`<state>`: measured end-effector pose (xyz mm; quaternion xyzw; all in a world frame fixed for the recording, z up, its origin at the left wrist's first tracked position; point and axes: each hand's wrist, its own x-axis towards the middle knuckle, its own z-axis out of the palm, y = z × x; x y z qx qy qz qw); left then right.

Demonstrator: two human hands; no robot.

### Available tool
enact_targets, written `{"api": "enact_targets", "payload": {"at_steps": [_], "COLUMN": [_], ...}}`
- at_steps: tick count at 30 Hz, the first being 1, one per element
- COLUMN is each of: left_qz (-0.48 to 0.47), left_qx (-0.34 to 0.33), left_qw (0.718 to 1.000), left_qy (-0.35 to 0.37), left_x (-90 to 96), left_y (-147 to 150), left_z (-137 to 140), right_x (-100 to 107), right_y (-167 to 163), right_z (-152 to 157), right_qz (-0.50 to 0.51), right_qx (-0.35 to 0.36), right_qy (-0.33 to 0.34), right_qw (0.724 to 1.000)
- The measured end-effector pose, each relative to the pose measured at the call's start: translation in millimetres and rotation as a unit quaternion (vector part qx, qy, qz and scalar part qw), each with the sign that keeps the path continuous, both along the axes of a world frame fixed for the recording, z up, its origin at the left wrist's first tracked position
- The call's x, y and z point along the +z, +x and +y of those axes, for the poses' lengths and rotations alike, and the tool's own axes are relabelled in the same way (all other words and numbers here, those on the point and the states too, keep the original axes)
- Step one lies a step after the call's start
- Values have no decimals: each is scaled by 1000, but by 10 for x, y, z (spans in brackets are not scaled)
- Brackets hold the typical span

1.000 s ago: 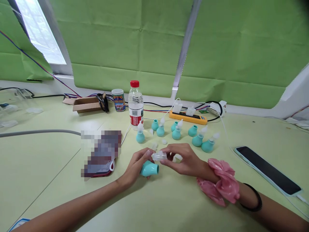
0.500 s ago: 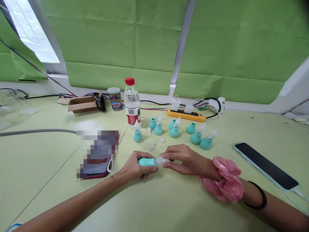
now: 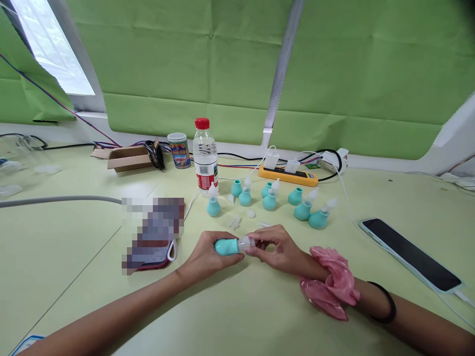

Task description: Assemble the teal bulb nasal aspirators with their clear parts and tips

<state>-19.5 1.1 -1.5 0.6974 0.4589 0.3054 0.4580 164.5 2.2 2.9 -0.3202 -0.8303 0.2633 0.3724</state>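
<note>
My left hand (image 3: pixel 208 254) is wrapped round the teal squeeze bulb (image 3: pixel 225 246) of a nasal aspirator, which lies sideways above the table. A clear plastic tube piece (image 3: pixel 243 244) sits in the bulb's mouth, pointing right. The fingertips of my right hand (image 3: pixel 276 248) pinch that piece at its outer end. Beyond my hands stand aspirators with clear tips, such as one (image 3: pixel 213 205) on the left and one (image 3: pixel 319 217) on the right. Bare teal bulbs (image 3: pixel 295 196) stand among them. Small clear plastic parts (image 3: pixel 235 222) lie just past my hands.
A red-capped water bottle (image 3: pixel 206 160), a printed can (image 3: pixel 179 151) and an open cardboard box (image 3: pixel 129 158) stand at the back. A yellow power strip (image 3: pixel 287 175) carries chargers and cables. One phone (image 3: pixel 410 253) lies right; another, blurred phone (image 3: pixel 156 237) lies left.
My right hand has shifted slightly left and its fingers have curled more around the clear piece's end. The bulb has turned a little in my left hand. Another clear part now shows behind my right hand.
</note>
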Motion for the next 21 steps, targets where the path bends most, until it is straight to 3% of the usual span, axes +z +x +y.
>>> {"api": "enact_targets", "payload": {"at_steps": [3,7,13,15,17,19,21], "left_qz": [23,62,80,82,64,45,39], "left_qx": [-5,-3,-20,-16,-9,5,16], "left_qw": [999,989,957,957,965,974,978], "left_qy": [41,134,278,278,253,223,207], "left_x": [6,12,27,42,51,44,23], "left_y": [-2,-10,-30,-28,-22,-15,-10], "left_z": [-6,0,11,12,8,1,-2], "right_x": [-27,-21,25,45,94,162,216], "right_y": [-21,-45,-107,-111,-82,-13,80], "right_z": [-10,-12,-35,-31,4,76,179], "right_qz": [47,109,142,133,89,26,-36], "right_qx": [4,12,5,1,5,-8,-62], "right_qy": [-131,-296,-392,-388,-353,-267,-130], "right_qw": [990,949,909,912,931,963,989]}}
